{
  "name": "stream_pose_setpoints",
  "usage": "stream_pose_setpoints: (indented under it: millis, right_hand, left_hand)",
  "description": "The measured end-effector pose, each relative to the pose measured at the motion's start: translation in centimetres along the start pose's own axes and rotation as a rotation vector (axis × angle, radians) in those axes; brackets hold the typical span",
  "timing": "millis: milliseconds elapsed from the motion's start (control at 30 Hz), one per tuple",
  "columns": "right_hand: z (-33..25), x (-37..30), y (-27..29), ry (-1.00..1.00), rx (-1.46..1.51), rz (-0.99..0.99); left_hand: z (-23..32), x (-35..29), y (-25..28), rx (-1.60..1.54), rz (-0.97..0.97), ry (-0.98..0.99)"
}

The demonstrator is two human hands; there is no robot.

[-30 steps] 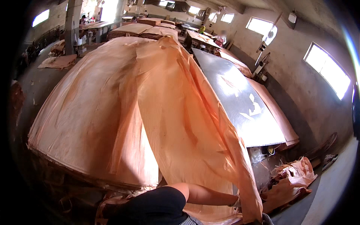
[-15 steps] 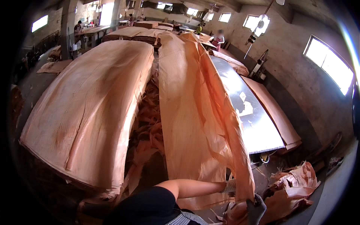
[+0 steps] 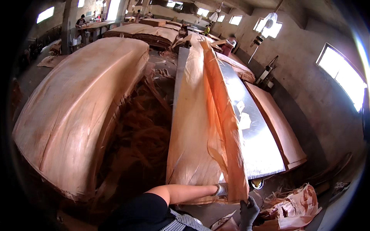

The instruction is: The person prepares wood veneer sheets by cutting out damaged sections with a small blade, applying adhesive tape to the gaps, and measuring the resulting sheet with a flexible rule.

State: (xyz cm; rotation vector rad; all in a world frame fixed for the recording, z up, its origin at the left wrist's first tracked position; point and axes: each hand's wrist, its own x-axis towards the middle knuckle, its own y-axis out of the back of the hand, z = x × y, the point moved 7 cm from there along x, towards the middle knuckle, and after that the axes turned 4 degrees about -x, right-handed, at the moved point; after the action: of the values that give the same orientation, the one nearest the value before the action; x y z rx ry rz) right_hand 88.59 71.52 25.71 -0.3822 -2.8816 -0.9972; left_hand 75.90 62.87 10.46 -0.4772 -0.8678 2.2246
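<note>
A long, thin wood veneer sheet (image 3: 189, 142) stretches away from me over a shiny metal-topped table (image 3: 266, 154). Its right side is folded up in a tall orange ridge running the sheet's whole length. My left hand (image 3: 222, 189), in a light glove, reaches in under this fold near the front end; the fingers are hidden behind the veneer. At the near right corner my right hand (image 3: 249, 212), in a grey glove, pinches the sheet's edge between thumb and fingers.
A high stack of veneer sheets (image 3: 77, 115) stands on the left. Veneer scraps (image 3: 142, 127) litter the gap between stack and table. More torn scraps (image 3: 295, 210) lie at the lower right. Another veneer pile (image 3: 275, 123) lies beyond the table, and co-workers (image 3: 229, 45) stand farther back.
The veneer sheet has shifted right, away from the left stack, showing the table's far left edge and more scraps in the gap. Both hands have moved slightly left in the picture.
</note>
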Motion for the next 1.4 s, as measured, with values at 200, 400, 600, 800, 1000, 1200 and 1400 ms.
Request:
stream_pose_setpoints:
  millis: [200,400,600,800,1000,1200,1400]
  right_hand:
    - [-0.4,5.5,0.1,0.332,-0.253,0.037]
    - [3.5,8.0,-0.7,0.175,-0.34,-0.163]
    - [10.4,14.5,-1.4,-0.206,0.316,-0.292]
    - [14.2,24.1,-2.8,-0.324,0.583,-0.399]
    - [16.4,26.9,-6.7,-0.243,0.604,-0.451]
    - [22.1,22.6,-6.0,-0.277,0.474,-0.443]
    - [24.4,20.5,-6.6,-0.317,0.333,-0.493]
  left_hand:
    - [-1.6,8.2,1.4,-0.006,-0.029,0.092]
    - [-6.8,10.2,6.6,-0.031,0.067,0.139]
    - [-8.2,11.7,11.7,0.007,0.289,0.099]
    - [0.0,11.1,13.4,0.355,0.729,-0.132]
    - [4.3,6.0,12.7,0.363,0.985,-0.294]
    - [1.2,-2.6,12.1,0.734,1.159,-0.158]
    - [-0.3,-7.7,10.2,0.938,1.396,-0.239]
